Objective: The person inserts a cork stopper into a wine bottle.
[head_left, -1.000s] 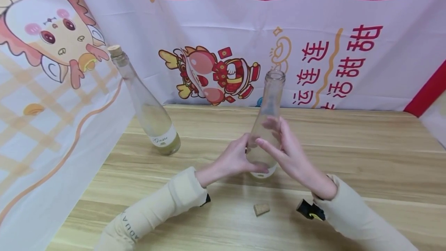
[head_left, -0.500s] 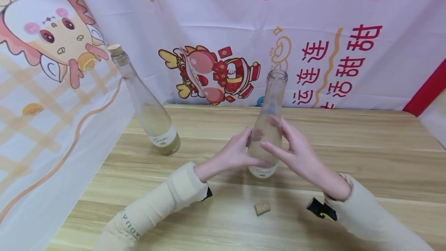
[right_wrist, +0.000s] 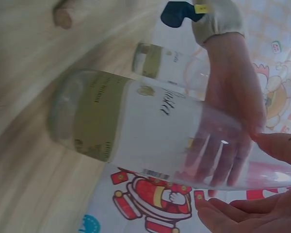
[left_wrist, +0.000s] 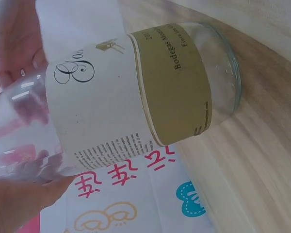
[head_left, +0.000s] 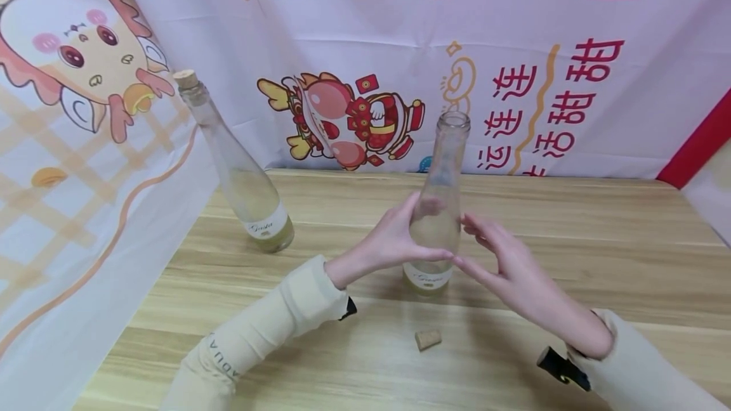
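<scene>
On the worktop [head_left: 582, 240] in front of me stands a clear glass wine bottle [head_left: 438, 228], upright, its bare mouth uppermost. My left hand [head_left: 394, 234] grips it round the body, thumb across the near side just above the label [left_wrist: 99, 102] and fingers behind, showing through the glass. My right hand [head_left: 511, 268] holds nothing: its fingers are loose and spread at the bottle's right side, the thumb tip right by my left thumb; I can't tell whether it touches the glass. Seen close from the left wrist, the label is white with dark script, and an olive-gold band [left_wrist: 174, 85] runs below it. A loose cork [head_left: 428, 340] lies on its side nearer to me. Well off to the left stands a matching wine bottle [head_left: 245, 192], a cork stopper [head_left: 185, 79] in its mouth. Behind the worktop hangs a white printed cloth [head_left: 365, 24] with a cartoon dragon [head_left: 342, 122] and red Chinese characters [head_left: 556, 129]. My sleeves [head_left: 280, 319] are cream.
</scene>
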A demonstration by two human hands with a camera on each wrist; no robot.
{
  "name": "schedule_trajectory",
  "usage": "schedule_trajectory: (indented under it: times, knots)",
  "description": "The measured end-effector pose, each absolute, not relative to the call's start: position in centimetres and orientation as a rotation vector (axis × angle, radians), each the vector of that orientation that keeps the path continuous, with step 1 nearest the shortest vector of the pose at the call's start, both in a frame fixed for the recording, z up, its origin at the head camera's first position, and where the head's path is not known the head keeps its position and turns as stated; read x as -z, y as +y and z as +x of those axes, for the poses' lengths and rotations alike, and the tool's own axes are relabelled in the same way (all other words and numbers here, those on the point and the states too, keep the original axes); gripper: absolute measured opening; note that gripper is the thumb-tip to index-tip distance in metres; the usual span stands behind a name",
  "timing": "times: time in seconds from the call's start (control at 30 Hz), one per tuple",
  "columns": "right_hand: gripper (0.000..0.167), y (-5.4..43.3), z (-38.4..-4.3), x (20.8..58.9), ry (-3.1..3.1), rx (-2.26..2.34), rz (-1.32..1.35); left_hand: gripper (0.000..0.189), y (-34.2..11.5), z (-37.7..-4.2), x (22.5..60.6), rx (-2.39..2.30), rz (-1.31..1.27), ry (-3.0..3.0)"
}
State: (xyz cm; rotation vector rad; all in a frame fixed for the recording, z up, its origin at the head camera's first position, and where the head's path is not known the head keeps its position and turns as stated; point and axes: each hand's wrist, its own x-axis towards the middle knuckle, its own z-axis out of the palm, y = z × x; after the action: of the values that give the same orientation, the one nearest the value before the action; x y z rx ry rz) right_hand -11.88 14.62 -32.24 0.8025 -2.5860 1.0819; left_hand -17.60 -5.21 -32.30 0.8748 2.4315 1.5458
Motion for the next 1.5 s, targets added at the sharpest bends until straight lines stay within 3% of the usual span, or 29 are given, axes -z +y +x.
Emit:
schedule_trajectory:
  times: [0.37,0.6,0.93,1.17,1.5]
  knots:
    - [0.043,15.0,-10.5,35.1,-2.684,-0.704,0.919,0.069,-5.0,-17.6,32.4,-1.541,0.925,2.445]
    - [0.029,14.1,-10.5,35.7,-2.694,-0.636,1.17,0.069,-5.2,-17.6,32.5,-1.553,0.929,2.435]
    - [0.025,12.6,-10.6,37.7,-2.523,-0.571,1.553,0.067,-5.1,-17.6,32.7,-1.565,0.942,2.426]
    - [0.013,11.3,-10.2,38.4,-2.589,-0.512,1.628,0.067,-5.1,-17.7,32.8,-1.556,0.944,2.441]
    - [0.016,10.9,-10.2,38.8,-2.726,-0.57,1.66,0.065,-5.0,-17.6,32.9,-1.548,0.961,2.465]
